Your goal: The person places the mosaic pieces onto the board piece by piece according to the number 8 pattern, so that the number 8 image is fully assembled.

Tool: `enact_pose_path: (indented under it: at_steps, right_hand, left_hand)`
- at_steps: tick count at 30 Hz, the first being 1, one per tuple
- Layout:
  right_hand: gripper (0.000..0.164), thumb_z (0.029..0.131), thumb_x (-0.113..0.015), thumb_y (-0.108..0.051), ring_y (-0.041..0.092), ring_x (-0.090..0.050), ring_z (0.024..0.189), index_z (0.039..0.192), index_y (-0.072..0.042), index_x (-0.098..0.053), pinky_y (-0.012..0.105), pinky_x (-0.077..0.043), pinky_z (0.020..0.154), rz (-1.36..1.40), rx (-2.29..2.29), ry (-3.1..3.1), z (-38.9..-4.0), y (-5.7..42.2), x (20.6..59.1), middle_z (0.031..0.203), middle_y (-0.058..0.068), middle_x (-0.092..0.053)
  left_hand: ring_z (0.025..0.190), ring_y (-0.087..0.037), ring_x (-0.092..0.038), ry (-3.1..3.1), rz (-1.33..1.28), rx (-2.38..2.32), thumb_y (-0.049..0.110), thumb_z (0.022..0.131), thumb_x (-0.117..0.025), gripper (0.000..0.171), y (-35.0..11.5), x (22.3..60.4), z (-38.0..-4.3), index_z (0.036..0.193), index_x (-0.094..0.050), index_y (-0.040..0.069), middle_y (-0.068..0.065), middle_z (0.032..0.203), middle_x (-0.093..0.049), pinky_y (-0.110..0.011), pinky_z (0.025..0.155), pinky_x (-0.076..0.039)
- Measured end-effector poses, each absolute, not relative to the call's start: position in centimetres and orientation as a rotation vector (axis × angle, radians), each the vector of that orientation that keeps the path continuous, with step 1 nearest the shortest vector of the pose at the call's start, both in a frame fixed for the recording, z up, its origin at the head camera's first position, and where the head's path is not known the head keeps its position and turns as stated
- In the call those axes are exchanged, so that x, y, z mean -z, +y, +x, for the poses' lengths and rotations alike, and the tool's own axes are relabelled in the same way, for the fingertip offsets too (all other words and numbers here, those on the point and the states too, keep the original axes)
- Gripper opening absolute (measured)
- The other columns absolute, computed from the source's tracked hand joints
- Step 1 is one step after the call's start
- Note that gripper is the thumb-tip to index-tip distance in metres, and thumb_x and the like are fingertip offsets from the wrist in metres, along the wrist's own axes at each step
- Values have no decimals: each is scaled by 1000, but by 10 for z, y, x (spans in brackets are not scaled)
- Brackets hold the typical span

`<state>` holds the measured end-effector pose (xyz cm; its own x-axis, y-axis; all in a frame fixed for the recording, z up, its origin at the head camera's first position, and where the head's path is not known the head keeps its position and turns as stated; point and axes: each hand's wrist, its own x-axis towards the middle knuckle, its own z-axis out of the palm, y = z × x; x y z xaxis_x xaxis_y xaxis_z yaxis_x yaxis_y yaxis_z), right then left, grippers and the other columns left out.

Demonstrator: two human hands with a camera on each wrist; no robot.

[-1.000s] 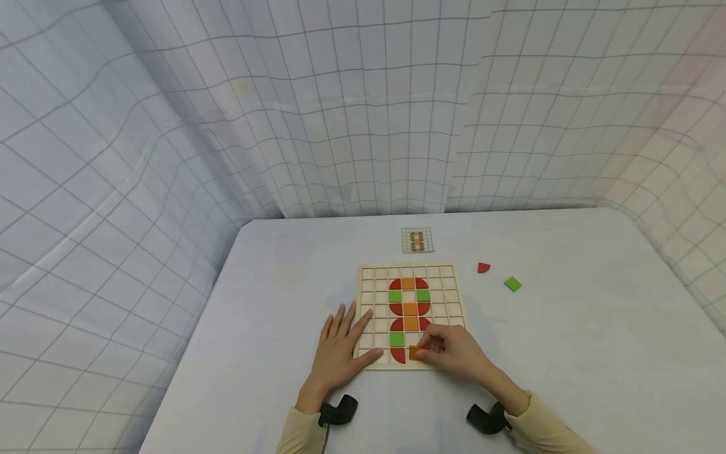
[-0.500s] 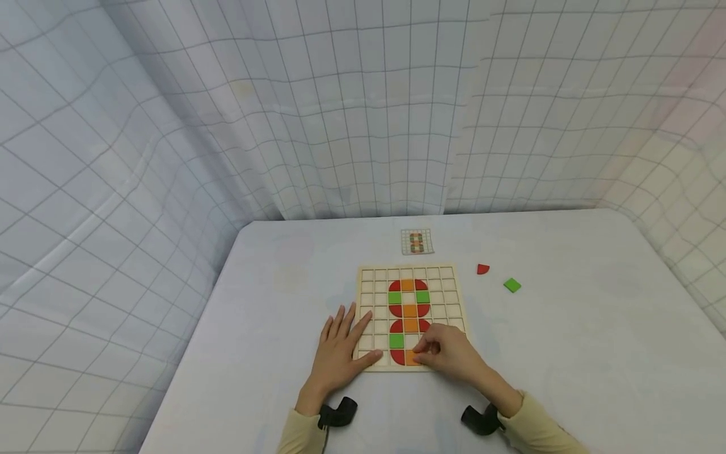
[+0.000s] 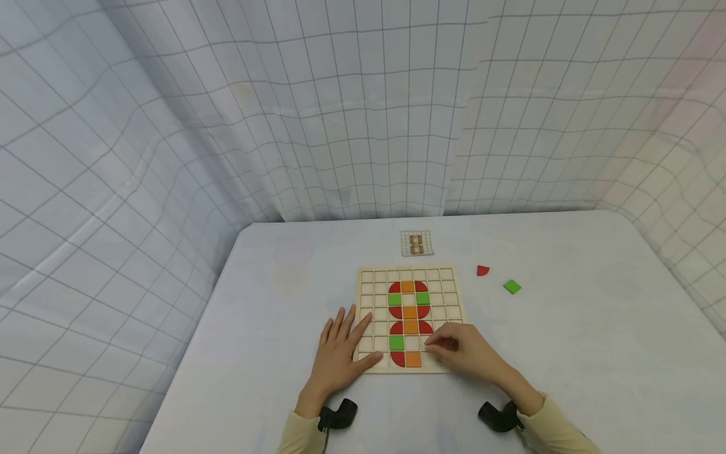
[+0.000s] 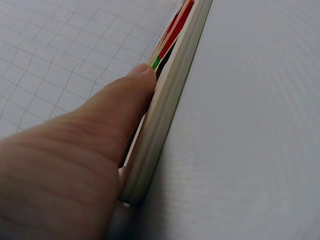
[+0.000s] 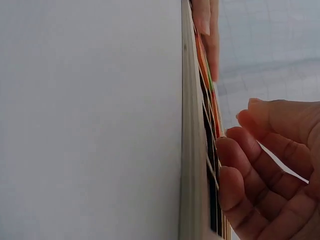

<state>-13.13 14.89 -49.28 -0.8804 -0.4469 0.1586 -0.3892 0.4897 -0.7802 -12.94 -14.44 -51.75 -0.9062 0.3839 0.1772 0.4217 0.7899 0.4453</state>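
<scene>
A wooden grid board (image 3: 367,276) lies on the table, with red quarter-circle, green square and orange square tiles set in a figure-eight-like column. My left hand (image 3: 338,347) rests spread on the board's left edge; its thumb (image 4: 132,82) lies over the near edge in the left wrist view. Beside a red quarter-circle tile (image 3: 397,359), an orange square tile (image 3: 413,359) sits in the bottom row. Just right of it, my right hand (image 3: 462,350) hovers over the board's lower right part, fingers loosely curled with nothing between them, hiding some cells.
Behind the board lies a small pattern card (image 3: 416,243) printed with a similar figure. A loose red quarter-circle tile (image 3: 483,270) and a green square tile (image 3: 512,287) lie to the right of the board. A checked curtain (image 3: 363,126) hangs around the table.
The orange square tile, first tilted in my right fingers, settled flat into the bottom row. My right hand let go and moved right. The left hand stays put.
</scene>
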Motion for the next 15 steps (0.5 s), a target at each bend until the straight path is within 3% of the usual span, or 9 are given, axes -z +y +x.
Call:
enact_pose_path:
  at_steps: [6, 15]
  right_hand:
    - [5, 84, -74, -11, 10, -54, 66, 89, -12, -74, 24, -47, 57, -547, 1378, 2913, -148, 188, 488, 78, -9, -63]
    - [20, 83, -72, -9, 27, -58, 70, 99, 4, -70, 31, -43, 53, -39, 1201, 3256, -177, 246, 485, 86, 17, -61]
  left_hand:
    - [142, -30, -9, -2887, -659, 741, 57, 86, -59, 76, -145, 518, -130, 149, -35, 22, -12, 155, -20, -49, 112, -4]
    - [142, -33, -11, -2875, -660, 739, 57, 85, -59, 76, -144, 518, -130, 149, -36, 21, -13, 154, -22, -50, 111, -5]
